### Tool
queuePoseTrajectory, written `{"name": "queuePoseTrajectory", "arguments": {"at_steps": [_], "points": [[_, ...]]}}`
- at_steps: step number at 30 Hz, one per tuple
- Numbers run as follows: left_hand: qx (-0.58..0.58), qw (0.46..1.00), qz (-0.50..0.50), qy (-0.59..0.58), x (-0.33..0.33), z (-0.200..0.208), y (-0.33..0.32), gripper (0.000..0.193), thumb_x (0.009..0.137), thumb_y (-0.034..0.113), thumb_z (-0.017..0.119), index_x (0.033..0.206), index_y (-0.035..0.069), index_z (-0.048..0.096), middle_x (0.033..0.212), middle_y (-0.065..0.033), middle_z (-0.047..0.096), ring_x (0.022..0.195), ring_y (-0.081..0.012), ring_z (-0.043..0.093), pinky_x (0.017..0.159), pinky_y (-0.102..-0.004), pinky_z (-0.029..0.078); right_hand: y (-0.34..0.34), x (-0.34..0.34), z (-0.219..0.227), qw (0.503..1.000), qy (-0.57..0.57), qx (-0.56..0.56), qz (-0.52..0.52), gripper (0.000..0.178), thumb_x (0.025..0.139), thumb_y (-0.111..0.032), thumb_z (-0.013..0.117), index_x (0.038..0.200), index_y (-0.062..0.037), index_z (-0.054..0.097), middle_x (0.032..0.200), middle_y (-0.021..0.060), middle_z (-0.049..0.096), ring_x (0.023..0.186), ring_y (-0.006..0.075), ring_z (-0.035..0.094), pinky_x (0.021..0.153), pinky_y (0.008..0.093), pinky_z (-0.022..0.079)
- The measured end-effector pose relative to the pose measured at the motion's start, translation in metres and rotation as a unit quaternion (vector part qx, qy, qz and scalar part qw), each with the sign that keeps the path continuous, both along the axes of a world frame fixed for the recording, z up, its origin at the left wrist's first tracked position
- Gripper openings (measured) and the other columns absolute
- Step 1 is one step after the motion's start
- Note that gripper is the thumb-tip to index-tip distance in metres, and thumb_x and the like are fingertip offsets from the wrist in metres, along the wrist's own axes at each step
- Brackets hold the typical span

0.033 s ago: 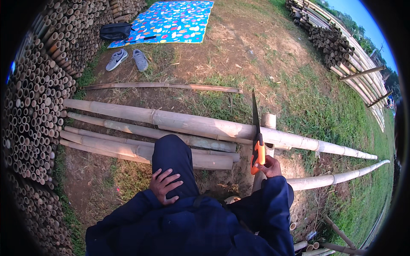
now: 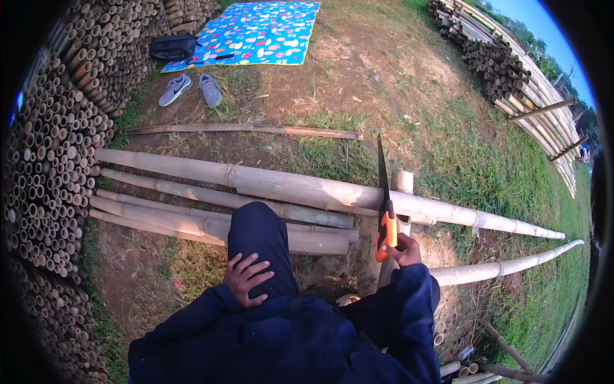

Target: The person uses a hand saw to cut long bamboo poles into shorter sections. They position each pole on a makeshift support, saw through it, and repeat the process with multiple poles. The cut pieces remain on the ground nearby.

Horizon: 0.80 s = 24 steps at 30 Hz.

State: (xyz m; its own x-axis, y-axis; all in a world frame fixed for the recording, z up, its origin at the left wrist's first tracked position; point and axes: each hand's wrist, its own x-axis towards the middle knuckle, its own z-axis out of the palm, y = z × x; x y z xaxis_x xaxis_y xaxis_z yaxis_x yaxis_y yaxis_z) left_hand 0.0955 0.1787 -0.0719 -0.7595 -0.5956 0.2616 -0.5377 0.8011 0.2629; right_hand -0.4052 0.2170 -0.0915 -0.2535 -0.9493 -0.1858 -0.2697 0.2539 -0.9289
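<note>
My right hand [image 2: 404, 251] is closed on the orange and black handle of a hand saw [image 2: 386, 229]. The saw's dark blade points away from me and crosses a long, thick bamboo pole [image 2: 288, 185]. Whether its teeth have cut into the pole cannot be made out. Under the pole near the blade, a short upright bamboo post [image 2: 401, 182] shows. My left hand [image 2: 247, 279] lies on my bent knee, fingers spread, with nothing in it. Several shorter bamboo poles [image 2: 307, 241] lie on the near side of the long one, partly behind the knee.
Stacked bamboo [image 2: 57, 141] walls the left side; another stack [image 2: 505, 70] stands far right. A second pole [image 2: 499, 270] stretches right beside me. Beyond the poles lie a split bamboo strip [image 2: 256, 128], grey shoes [image 2: 192, 89], a black bag [image 2: 173, 47] and a blue patterned mat [image 2: 262, 32].
</note>
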Motion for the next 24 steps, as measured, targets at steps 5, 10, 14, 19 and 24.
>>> {"name": "queuePoseTrajectory", "arguments": {"at_steps": [5, 10, 14, 19, 24], "points": [[0.0, 1.0, -0.009, -0.002, -0.001, 0.002, -0.011, 0.059, 0.08, 0.052, 0.067, 0.132, 0.023, 0.065, 0.145, -0.001, 0.056, 0.143, -0.0266, 0.041, 0.118, -0.054, 0.025, -0.006, -0.005, -0.003, 1.0, 0.004, 0.0, 0.003, 0.04, 0.081, -0.026, 0.087, 0.106, 0.0002, 0.072, 0.09, 0.0103, 0.074, 0.083, 0.0175, 0.069, 0.078, 0.0347, 0.053], [0.034, 0.999, 0.006, 0.016, -0.003, 0.005, -0.029, 0.066, 0.081, 0.056, 0.067, 0.135, 0.018, 0.063, 0.148, -0.0076, 0.053, 0.145, -0.0353, 0.038, 0.119, -0.0613, 0.02, -0.009, -0.002, -0.005, 0.999, 0.036, -0.011, 0.014, 0.038, 0.084, -0.025, 0.086, 0.11, -0.0003, 0.073, 0.091, 0.0098, 0.075, 0.085, 0.0164, 0.069, 0.08, 0.0336, 0.053], [0.055, 0.997, 0.045, 0.024, -0.011, 0.013, -0.046, 0.073, 0.08, 0.053, 0.071, 0.142, 0.016, 0.057, 0.154, -0.0108, 0.046, 0.149, -0.0383, 0.032, 0.121, -0.0631, 0.015, -0.007, 0.013, 0.002, 0.998, -0.044, -0.048, 0.001, 0.031, 0.089, -0.02, 0.082, 0.112, -0.0007, 0.073, 0.091, 0.0072, 0.074, 0.088, 0.0156, 0.069, 0.082, 0.034, 0.053], [0.095, 0.987, 0.112, 0.062, -0.02, 0.016, -0.079, 0.076, 0.081, 0.049, 0.074, 0.145, 0.014, 0.053, 0.157, -0.0108, 0.042, 0.151, -0.0372, 0.028, 0.122, -0.0562, 0.02, -0.004, 0.008, 0.0, 0.999, 0.0, -0.034, 0.009, 0.027, 0.091, -0.016, 0.08, 0.11, 0.0002, 0.072, 0.092, 0.0064, 0.074, 0.089, 0.0153, 0.068, 0.083, 0.0336, 0.053], [0.096, 0.942, 0.274, 0.166, -0.013, 0.004, -0.118, 0.053, 0.09, 0.037, 0.073, 0.133, 0.009, 0.061, 0.134, -0.0148, 0.062, 0.126, -0.0333, 0.057, 0.106, -0.0442, 0.044, -0.005, 0.013, 0.004, 1.0, 0.01, -0.027, -0.011, 0.029, 0.091, -0.021, 0.08, 0.109, -0.0002, 0.072, 0.09, 0.0072, 0.075, 0.087, 0.0145, 0.068, 0.08, 0.0325, 0.053]]}}
